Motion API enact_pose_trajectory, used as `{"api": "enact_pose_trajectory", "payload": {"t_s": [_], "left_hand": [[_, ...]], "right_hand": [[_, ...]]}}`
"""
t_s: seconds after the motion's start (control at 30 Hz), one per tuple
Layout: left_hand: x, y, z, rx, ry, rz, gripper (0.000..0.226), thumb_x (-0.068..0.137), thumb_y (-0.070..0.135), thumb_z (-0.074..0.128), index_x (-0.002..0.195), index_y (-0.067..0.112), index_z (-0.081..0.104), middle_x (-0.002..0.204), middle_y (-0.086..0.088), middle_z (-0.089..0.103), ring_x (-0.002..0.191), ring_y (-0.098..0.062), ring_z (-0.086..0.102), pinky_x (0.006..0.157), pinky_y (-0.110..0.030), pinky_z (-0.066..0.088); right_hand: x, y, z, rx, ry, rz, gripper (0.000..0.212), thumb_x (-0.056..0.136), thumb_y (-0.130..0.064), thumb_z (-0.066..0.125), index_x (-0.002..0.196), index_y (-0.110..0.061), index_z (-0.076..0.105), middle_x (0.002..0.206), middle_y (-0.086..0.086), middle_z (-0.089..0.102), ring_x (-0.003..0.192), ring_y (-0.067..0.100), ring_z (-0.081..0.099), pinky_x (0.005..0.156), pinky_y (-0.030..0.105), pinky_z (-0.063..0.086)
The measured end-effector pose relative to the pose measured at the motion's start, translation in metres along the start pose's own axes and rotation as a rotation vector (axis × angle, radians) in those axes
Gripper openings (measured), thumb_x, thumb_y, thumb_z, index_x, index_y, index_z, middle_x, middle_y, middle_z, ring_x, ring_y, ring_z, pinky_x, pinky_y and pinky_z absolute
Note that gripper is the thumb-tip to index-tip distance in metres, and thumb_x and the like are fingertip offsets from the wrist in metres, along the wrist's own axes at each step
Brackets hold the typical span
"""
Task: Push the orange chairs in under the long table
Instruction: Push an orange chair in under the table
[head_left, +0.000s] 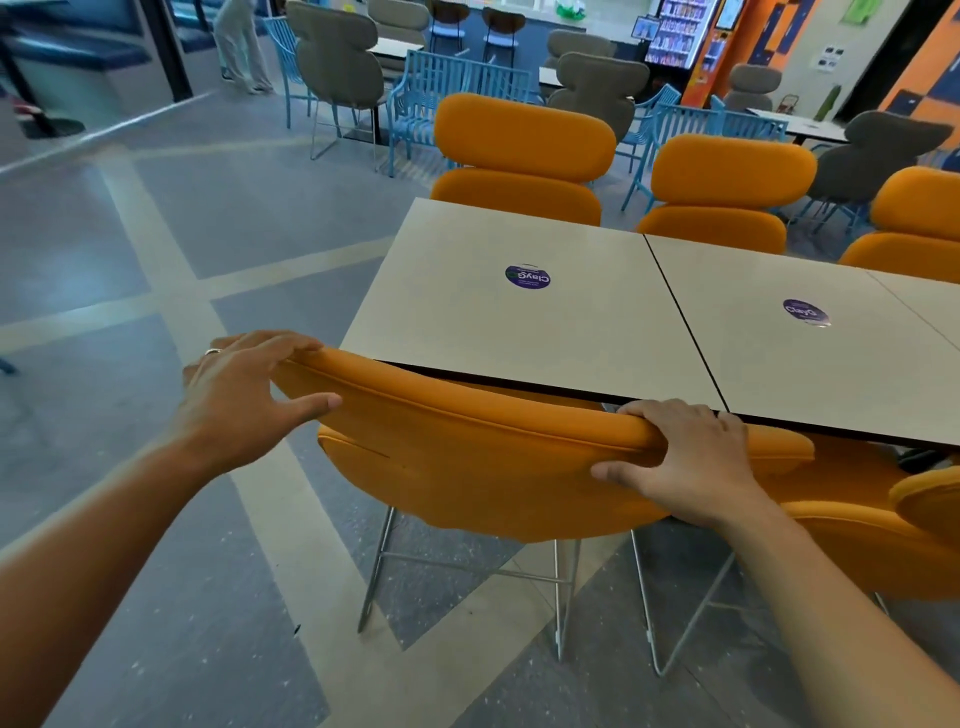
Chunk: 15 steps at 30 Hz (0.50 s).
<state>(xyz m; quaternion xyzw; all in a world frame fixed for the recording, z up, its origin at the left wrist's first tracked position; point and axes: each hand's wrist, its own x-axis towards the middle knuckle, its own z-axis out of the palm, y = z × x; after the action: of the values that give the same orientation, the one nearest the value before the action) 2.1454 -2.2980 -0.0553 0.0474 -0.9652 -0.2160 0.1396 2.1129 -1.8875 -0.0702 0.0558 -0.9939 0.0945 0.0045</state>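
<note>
Both hands hold the top edge of the nearest orange chair's back (467, 457): the left hand (244, 384) curls over its left end (a ring shows on one finger), the right hand (691, 457) over its right part. Just beyond the grip, the chair's back meets the near edge of the long table (545, 332).

Orange chairs (467, 457), off-white long table (519, 332), purple round stickers (528, 276), blue-grey floor with beige stripes (156, 291)

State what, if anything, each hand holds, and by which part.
Both hold the nearest orange chair by its backrest's top edge: left hand at the left end, right hand near the right.
</note>
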Motion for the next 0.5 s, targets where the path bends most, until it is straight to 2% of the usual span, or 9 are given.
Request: {"api": "enact_pose_trajectory", "payload": {"t_s": [0.13,0.27,0.4,0.5], "left_hand": [[0.009,-0.019,-0.006,-0.035,-0.122,0.003,0.072,0.072,0.059,0.071,0.136,0.032,0.049,0.141,0.001,0.050,0.128,-0.026,0.047,0.105,-0.050,0.036],[0.020,-0.021,-0.003,-0.091,-0.212,-0.021,0.079,0.075,0.052,0.074,0.142,0.030,0.041,0.145,0.001,0.045,0.129,-0.024,0.044,0.105,-0.045,0.037],[0.023,-0.020,0.009,-0.186,-0.152,-0.072,0.067,0.077,0.049,0.073,0.135,0.028,0.047,0.135,-0.001,0.047,0.117,-0.021,0.045,0.095,-0.041,0.040],[0.020,-0.015,0.019,-0.233,-0.092,-0.106,0.059,0.077,0.049,0.072,0.126,0.026,0.048,0.127,0.000,0.046,0.108,-0.015,0.036,0.089,-0.039,0.038]], "right_hand": [[0.002,-0.053,0.016,-0.005,0.050,-0.017,0.089,0.061,-0.092,0.042,0.135,-0.043,0.048,0.134,-0.009,0.056,0.126,0.020,0.047,0.111,0.051,0.026],[0.005,-0.066,0.022,-0.075,0.105,0.013,0.085,0.062,-0.094,0.042,0.129,-0.043,0.052,0.130,-0.009,0.058,0.123,0.021,0.048,0.105,0.049,0.027],[0.006,-0.064,0.020,-0.090,0.096,0.011,0.084,0.061,-0.094,0.038,0.126,-0.044,0.053,0.127,-0.010,0.059,0.121,0.020,0.048,0.101,0.047,0.028],[0.005,-0.061,0.018,-0.083,0.077,0.012,0.080,0.062,-0.093,0.039,0.125,-0.044,0.052,0.127,-0.010,0.058,0.121,0.020,0.047,0.100,0.047,0.028]]}}
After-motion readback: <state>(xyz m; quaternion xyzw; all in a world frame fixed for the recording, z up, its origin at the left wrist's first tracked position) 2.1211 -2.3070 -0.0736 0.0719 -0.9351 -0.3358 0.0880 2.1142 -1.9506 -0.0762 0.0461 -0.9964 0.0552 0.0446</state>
